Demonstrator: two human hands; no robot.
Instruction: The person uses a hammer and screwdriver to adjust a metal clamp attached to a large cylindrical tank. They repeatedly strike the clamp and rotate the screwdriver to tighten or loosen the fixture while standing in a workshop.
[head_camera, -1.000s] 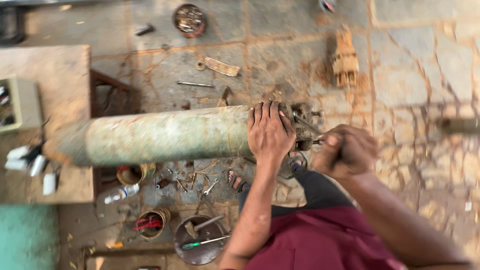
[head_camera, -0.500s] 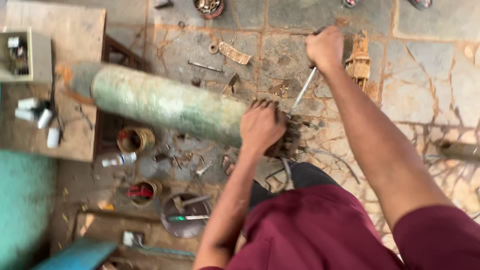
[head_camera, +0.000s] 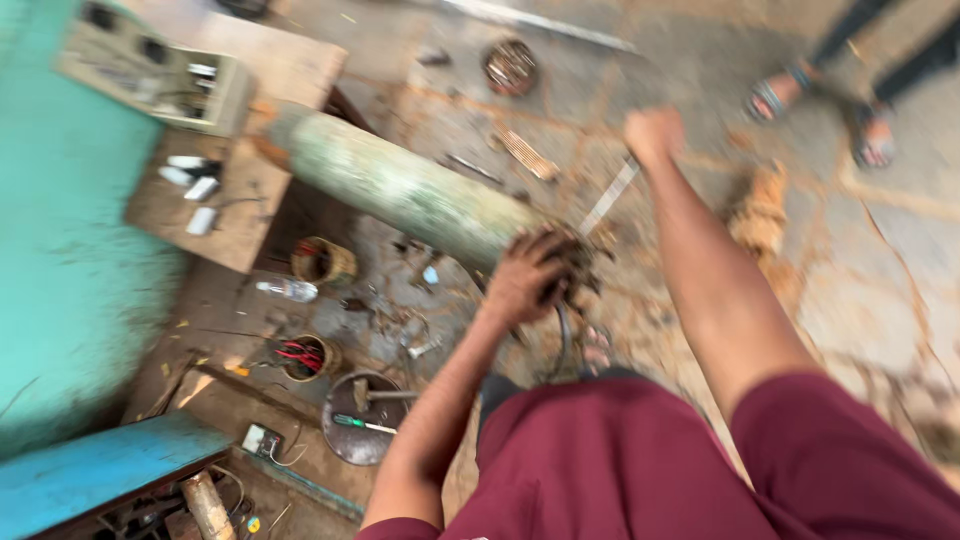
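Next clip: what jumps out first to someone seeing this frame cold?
A long pale-green cylinder lies slantwise across the dirty floor, the left hand pressed on its near end. The right hand is raised above it, gripping a thin metal rod. A turquoise wall fills the left side.

A long, pale green cylinder (head_camera: 400, 190) lies tilted across the floor. A thin metal rod (head_camera: 608, 198) slants above its near end.
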